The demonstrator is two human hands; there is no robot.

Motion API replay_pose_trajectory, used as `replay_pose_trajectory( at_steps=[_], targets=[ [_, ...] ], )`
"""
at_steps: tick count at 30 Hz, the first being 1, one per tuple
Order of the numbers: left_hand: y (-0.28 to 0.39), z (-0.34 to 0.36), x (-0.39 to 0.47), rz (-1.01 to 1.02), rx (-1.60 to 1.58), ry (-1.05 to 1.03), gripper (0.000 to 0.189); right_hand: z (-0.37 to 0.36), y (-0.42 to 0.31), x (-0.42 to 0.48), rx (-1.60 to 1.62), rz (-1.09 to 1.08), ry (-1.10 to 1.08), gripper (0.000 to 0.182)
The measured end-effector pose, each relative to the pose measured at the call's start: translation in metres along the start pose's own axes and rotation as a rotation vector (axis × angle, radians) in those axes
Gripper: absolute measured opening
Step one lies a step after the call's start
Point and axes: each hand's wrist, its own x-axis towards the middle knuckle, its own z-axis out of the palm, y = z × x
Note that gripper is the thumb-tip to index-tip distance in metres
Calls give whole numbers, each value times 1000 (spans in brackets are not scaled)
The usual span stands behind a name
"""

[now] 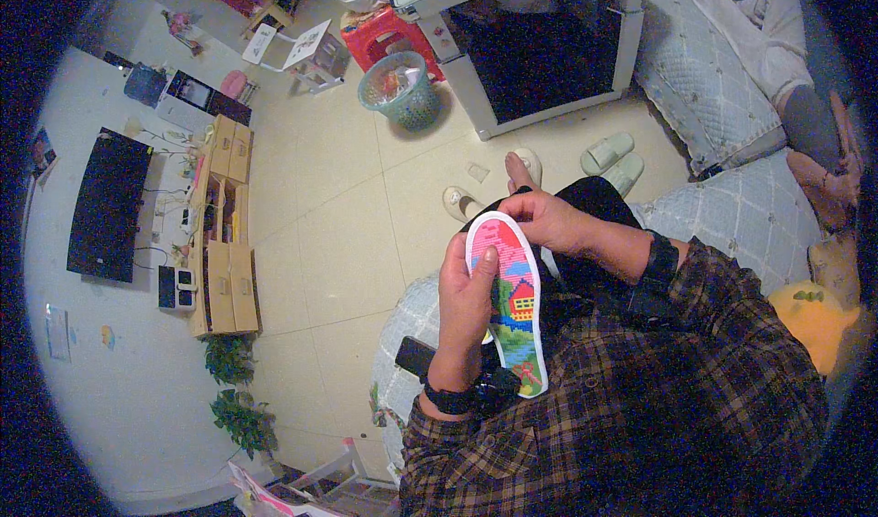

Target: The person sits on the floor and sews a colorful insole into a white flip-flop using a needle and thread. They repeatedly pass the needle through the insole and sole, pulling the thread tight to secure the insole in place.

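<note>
An embroidered insole (518,297) with a white rim shows a stitched house, trees and water under a pink and red sky. My left hand (466,287) grips its left side, thumb pressed flat on the stitched face. At the rounded upper end, my right hand (542,218) has its fingers curled against the rim. Whether a needle or thread is between those fingertips is too small to tell. The insole's lower end reaches to my plaid shirt (617,393). Beside my left wrist, a dark smartphone (415,357) lies on the quilted seat cover (418,311).
A dark-topped table (542,43) stands ahead, next to a mesh wastebasket (401,95) and a red plastic stool (374,33). Pale green slippers (610,157) lie on the tiled floor (329,242). Another person's leg (813,129) rests on the sofa at right. A wooden cabinet (230,277) lines the left wall.
</note>
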Motion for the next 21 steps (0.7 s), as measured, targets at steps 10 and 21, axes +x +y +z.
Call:
replay_pose_trajectory(
  at_steps=[10,21],
  targets=[
    [-2,0,3,-84,-118,-30,21,-2,-11,-9,14,-46,53,17],
    [-9,-2,4,-105,-191,-72,23,-1,-11,-10,53,-27,47,17]
  ],
)
